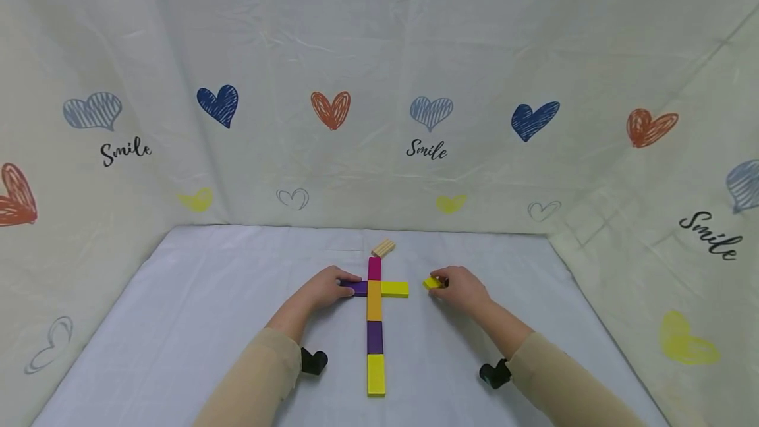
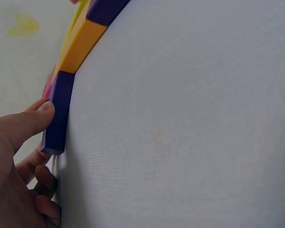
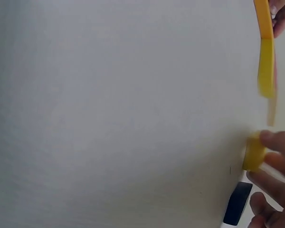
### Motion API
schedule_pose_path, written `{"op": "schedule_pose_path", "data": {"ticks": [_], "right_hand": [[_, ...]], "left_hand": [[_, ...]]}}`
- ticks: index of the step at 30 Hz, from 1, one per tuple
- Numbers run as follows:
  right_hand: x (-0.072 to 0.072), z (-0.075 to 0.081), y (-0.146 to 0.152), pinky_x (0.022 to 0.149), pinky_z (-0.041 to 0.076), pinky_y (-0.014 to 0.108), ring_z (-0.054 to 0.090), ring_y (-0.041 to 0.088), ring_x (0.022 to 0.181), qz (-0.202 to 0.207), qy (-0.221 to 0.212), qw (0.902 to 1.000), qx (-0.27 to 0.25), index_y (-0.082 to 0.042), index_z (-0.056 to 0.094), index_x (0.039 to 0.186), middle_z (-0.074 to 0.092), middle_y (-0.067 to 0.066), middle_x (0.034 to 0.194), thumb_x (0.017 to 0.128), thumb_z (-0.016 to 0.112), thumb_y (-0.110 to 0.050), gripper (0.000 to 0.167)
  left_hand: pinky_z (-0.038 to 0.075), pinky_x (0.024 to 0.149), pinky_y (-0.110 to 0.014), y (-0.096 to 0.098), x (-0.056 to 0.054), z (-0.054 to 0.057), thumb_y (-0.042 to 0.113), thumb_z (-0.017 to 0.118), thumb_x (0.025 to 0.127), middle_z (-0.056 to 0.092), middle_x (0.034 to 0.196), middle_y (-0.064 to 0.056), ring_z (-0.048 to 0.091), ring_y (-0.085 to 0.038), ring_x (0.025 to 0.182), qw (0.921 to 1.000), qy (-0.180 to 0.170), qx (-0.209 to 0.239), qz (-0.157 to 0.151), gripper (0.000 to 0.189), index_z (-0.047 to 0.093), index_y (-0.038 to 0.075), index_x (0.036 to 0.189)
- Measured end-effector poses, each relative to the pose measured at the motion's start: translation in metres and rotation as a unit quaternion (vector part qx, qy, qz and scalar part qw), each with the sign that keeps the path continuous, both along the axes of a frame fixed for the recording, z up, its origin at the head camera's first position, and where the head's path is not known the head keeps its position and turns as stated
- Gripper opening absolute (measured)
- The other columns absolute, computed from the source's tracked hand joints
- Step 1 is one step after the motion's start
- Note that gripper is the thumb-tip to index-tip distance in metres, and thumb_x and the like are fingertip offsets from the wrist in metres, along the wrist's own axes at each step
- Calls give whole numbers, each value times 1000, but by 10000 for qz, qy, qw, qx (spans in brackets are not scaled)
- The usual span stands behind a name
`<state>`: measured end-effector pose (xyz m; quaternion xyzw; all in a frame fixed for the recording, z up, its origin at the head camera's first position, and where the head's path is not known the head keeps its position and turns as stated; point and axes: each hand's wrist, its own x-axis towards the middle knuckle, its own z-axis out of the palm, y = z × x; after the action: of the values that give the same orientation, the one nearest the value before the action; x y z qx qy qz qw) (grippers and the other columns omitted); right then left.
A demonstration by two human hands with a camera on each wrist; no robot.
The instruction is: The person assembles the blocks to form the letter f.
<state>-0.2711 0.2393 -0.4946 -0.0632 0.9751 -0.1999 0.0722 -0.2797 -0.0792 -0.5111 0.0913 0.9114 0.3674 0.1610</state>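
Note:
My left hand [image 1: 325, 287] pinches the purple block [image 2: 58, 114] that forms the left arm of a cross of flat blocks, thumb on the near side and fingers behind. An orange block [image 1: 374, 300] stands at the crossing, with a magenta block [image 1: 375, 268] above it and a yellow block [image 1: 394, 289] to its right. Below run another purple block [image 1: 375, 337] and a yellow end block [image 1: 376, 375]. Right of the cross, my right hand [image 1: 464, 290] holds a separate yellow block [image 3: 254, 152] between thumb and fingers. A dark block [image 3: 237, 203] shows beside those fingers.
A grooved wooden piece [image 1: 383, 248] lies aslant at the top of the cross. White cloth [image 1: 237, 308] covers the table. A heart-printed sheet [image 1: 379, 51] rises behind and along both sides. Dark wrist devices [image 1: 314, 362] jut from both sleeves.

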Motion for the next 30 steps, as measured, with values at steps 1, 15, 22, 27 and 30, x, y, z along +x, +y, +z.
{"op": "schedule_pose_path", "data": {"ticks": [1,15,22,27,30], "right_hand": [[0,0,0,86,52,41,59,19,93,1,32,10000,12,-11,71,124,69,3,109,85,79,-23,42],[-11,5,-1,99,47,50,58,32,117,-19,205,9998,-7,-16,69,128,67,8,125,89,74,-24,40],[-29,7,-13,103,43,52,54,34,124,-255,138,9994,-164,-18,67,130,64,10,129,93,71,-25,39],[-45,4,-20,104,42,51,53,33,125,-425,172,9984,-338,-18,67,131,62,10,132,94,69,-27,38],[-55,2,-26,105,41,51,51,33,127,-502,132,9976,-453,-19,66,131,61,10,134,94,69,-28,38]], "left_hand": [[36,109,-54,0,0,0,19,68,94,60,127,-7,50,-31,123,10000,5,-5,-1,28,74,28,119],[37,109,-55,2,2,2,18,68,94,60,127,-8,50,-32,123,10000,-52,-12,30,27,74,28,119],[38,108,-55,0,2,1,19,69,94,60,126,-8,51,-32,121,10000,-61,-11,45,27,75,27,119],[39,107,-54,0,2,0,20,69,94,60,125,-7,51,-31,120,10000,-61,11,48,26,75,29,118],[38,107,-54,0,2,-1,20,68,94,60,126,-7,51,-31,121,10000,-35,18,-8,26,75,28,118]]}}
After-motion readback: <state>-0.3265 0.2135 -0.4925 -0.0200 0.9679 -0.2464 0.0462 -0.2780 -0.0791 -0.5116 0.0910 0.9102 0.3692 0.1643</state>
